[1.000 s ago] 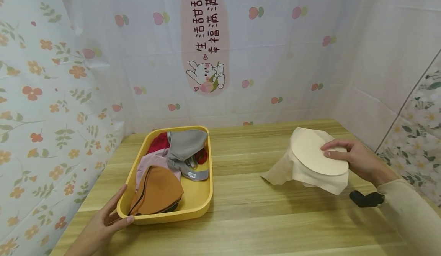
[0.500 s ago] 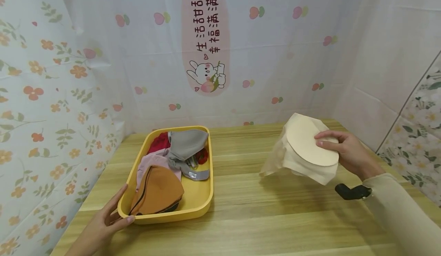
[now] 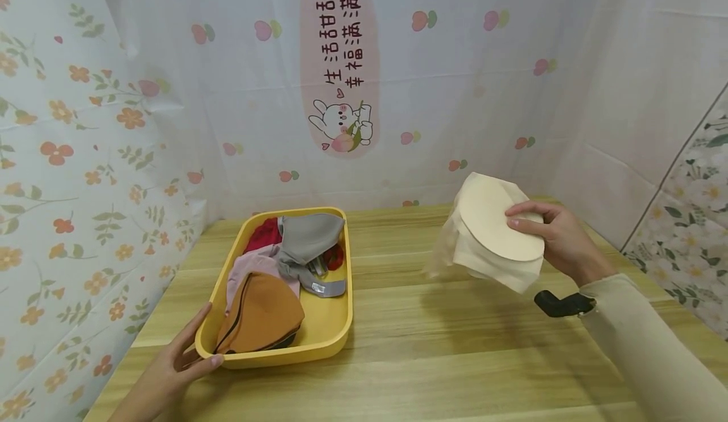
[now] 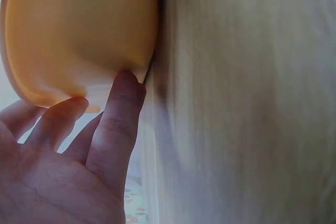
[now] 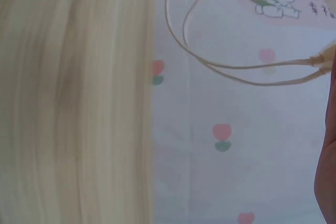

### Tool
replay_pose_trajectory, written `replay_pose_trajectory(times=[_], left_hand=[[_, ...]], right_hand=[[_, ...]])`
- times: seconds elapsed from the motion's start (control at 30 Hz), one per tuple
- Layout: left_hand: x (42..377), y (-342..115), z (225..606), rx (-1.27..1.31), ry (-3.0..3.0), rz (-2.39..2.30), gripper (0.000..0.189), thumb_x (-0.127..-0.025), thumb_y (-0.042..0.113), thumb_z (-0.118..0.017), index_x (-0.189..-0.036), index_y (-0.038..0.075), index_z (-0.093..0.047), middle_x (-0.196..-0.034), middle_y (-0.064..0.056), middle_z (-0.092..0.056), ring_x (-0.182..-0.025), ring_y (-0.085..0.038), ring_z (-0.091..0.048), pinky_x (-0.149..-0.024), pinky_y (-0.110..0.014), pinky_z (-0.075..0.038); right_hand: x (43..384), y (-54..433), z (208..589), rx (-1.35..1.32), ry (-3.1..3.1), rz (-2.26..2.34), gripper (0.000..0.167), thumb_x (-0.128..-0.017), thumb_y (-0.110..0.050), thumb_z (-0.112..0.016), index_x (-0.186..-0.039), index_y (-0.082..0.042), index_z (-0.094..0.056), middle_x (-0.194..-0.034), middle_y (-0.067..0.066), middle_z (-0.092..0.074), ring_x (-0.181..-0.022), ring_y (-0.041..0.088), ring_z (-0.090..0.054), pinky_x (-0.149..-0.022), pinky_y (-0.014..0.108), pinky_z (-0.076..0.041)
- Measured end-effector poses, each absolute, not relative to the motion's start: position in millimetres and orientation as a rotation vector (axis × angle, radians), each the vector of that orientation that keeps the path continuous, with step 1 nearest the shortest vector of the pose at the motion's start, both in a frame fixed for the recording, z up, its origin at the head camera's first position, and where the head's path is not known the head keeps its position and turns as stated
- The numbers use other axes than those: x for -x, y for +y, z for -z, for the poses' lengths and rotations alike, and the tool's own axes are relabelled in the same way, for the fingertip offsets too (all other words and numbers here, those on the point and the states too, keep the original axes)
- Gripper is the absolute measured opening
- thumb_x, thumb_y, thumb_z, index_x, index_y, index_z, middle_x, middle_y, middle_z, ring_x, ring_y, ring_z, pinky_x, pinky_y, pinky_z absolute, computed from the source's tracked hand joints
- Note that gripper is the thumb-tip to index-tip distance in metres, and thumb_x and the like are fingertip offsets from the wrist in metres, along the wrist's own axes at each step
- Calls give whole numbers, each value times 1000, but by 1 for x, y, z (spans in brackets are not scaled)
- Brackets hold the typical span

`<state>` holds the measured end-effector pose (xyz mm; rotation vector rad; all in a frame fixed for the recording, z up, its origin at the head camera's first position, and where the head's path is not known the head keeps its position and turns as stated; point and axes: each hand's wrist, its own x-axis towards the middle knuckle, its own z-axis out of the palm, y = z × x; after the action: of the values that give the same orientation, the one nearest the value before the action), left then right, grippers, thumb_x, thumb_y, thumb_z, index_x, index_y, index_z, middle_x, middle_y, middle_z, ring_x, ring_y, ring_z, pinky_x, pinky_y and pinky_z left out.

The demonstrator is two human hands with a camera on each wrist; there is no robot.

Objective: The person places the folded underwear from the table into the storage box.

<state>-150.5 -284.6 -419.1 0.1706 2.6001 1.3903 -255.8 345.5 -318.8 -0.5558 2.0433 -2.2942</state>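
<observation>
My left hand (image 3: 162, 365) rests on the near left corner of a yellow tray (image 3: 341, 321), thumb on the front wall and fingers along the side. In the left wrist view its fingers (image 4: 113, 124) reach up against the tray's outer wall. Over the right part of the table, my right hand (image 3: 563, 239) pinches a cream cloth piece (image 3: 491, 213) with a flat oval panel by its right edge. Looser fabric hangs below the panel. Two thin cream cords (image 5: 252, 67) show in the right wrist view, running to cloth at the right edge.
Inside the tray lie an orange zippered pouch (image 3: 267, 314), pink cloth (image 3: 258, 261), grey cloth (image 3: 309, 235) with a tagged strap, and red cloth (image 3: 263, 235). The wooden table (image 3: 398, 352) ends at printed curtains (image 3: 256, 112) behind and beside it.
The right hand has moved left and upward with the cream cloth, whose hanging edge has swung along. The left hand and tray have stayed in place.
</observation>
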Motion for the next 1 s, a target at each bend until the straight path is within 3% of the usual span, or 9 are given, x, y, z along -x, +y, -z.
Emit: replay_pose_trajectory(times=[0.17,0.37,0.6,1.0], left_hand=[[150,-285,419,-159,2576,-1389,90,-102,22,-59,-162,30,8,-164,-36,-5,-134,-58,-46,-99,-65,-48],[150,-284,420,-147,2560,-1412,90,-102,21,-59,-162,29,8,-163,-36,-7,-132,-55,-50,-97,-59,-51],[151,-285,420,-146,2533,-1431,90,-102,21,-58,-162,28,8,-163,-37,-4,-134,-59,-44,-99,-63,-50],[152,-285,421,-157,2540,-1438,90,-102,20,-58,-163,27,8,-163,-37,-2,-133,-63,-43,-96,-58,-54]], right_hand=[[258,332,315,625,1997,2309,31,-99,7,-53,-105,-11,-77,-100,2,-65,-76,13,-71,-63,27,-62],[263,313,313,632,1980,2305,30,-98,6,-56,-102,-14,-78,-102,3,-63,-74,13,-73,-63,27,-62],[268,291,310,699,1930,2296,29,-98,6,-56,-101,-13,-77,-105,6,-62,-75,16,-74,-64,29,-63],[279,253,309,750,1901,2251,28,-97,6,-58,-98,-16,-76,-109,6,-62,-77,14,-74,-65,28,-63]])
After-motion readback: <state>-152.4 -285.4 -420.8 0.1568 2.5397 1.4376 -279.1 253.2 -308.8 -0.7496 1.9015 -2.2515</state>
